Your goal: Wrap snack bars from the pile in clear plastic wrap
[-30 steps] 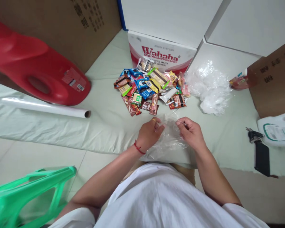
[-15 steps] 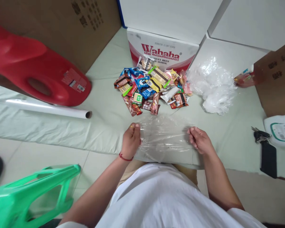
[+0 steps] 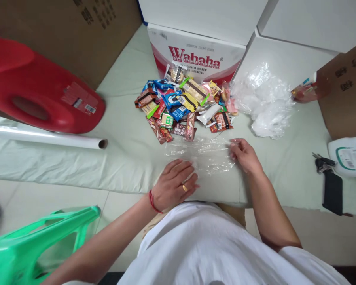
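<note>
A clear plastic bag lies spread on the cloth-covered table in front of me. My left hand, with a ring and a red string bracelet, rests palm down over the bag's lower left part, fingers stretched out. At the bag's right edge, my right hand pinches the thin film between thumb and fingers. Just beyond the bag sits a heap of small wrapped snacks in blue, yellow, brown and red wrappers.
Behind the snacks stands a Wahaha carton. Crumpled clear plastic lies right of the heap. To the left are a red jug and a white roll. Keys with a black pouch and a white bottle are at right; a green stool stands below.
My left hand has let go of the bag's left edge, turned palm down and shifted right onto it. The bag is lower and flatter. My right hand stays at its right edge.
</note>
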Tool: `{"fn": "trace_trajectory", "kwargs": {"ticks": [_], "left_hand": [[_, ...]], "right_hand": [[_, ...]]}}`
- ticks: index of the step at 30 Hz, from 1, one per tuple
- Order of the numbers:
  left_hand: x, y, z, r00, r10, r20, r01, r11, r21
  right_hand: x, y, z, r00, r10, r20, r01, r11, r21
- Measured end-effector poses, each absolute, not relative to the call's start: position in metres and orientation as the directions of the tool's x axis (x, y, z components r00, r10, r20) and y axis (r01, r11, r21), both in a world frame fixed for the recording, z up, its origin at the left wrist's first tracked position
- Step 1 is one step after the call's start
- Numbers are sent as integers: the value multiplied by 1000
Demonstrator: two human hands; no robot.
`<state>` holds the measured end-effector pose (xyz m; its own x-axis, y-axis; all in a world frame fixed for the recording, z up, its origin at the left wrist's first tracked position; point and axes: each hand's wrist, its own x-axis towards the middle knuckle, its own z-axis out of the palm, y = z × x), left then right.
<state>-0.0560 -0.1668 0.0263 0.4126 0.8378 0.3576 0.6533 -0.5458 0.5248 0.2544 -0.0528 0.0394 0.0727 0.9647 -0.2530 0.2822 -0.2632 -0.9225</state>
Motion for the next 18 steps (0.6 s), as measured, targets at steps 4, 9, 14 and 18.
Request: {"fn": "trace_trajectory", "kwargs": {"ticks": [4, 9, 14, 18], "left_hand": [[-66, -177, 4, 473, 830, 295, 665, -556, 498], [-73, -176, -7, 392, 862, 320, 730, -503, 463], [-72, -172, 4, 361, 884, 298, 731, -466, 499], [-73, -169, 12, 352, 894, 276, 714, -448, 539]], "right_hand": [[271, -91, 64, 237, 955, 179, 575, 11, -818], [263, -157, 62, 136, 960, -245, 425, -279, -861], [226, -179, 48, 135, 808, -573, -166, -552, -817], [202, -172, 53, 74, 763, -642, -476, -539, -695]]}}
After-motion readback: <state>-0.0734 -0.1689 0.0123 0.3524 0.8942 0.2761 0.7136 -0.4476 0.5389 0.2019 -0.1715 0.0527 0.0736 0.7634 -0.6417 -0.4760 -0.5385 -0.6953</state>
